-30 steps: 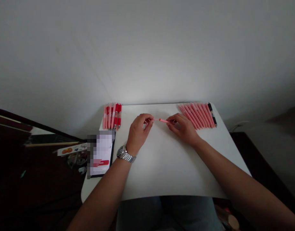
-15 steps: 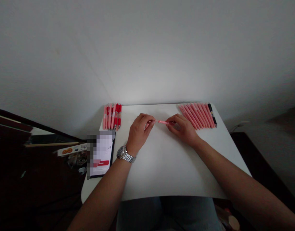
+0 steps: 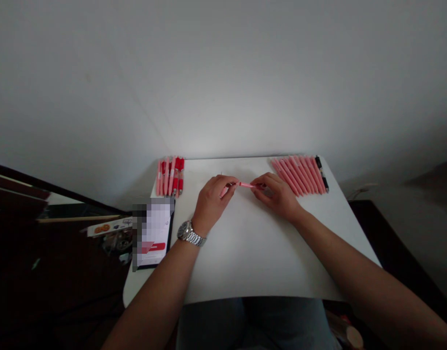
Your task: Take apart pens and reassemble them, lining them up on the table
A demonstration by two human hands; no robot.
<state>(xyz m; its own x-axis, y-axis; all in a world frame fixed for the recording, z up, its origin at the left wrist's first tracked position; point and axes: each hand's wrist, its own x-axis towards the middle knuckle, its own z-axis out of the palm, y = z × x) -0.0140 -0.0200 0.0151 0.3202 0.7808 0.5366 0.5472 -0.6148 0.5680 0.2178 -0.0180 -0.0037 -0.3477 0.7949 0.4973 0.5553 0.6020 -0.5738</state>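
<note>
Above the middle of the white table, a slim pink pen (image 3: 247, 184) lies roughly level between my two hands. My right hand (image 3: 277, 194) is closed in a pinch around its right part. At the other end, the thumb and fingertips of my left hand (image 3: 215, 199) are pinched at the pen's left tip. A bit of pink shows inside the left fingers; whether it is a separate pen part I cannot tell. A metal watch (image 3: 190, 233) sits on my left wrist.
Several pink pens and a black pen (image 3: 322, 175) lie side by side at the back right of the table (image 3: 260, 262). Pink and red pens (image 3: 170, 177) are grouped at the back left. A phone or tablet (image 3: 156, 238) lies by the left edge. Behind stands a wall.
My left hand has moved slightly right, closing the small gap between its fingertips and the pen's left end. My right hand has stayed nearly still.
</note>
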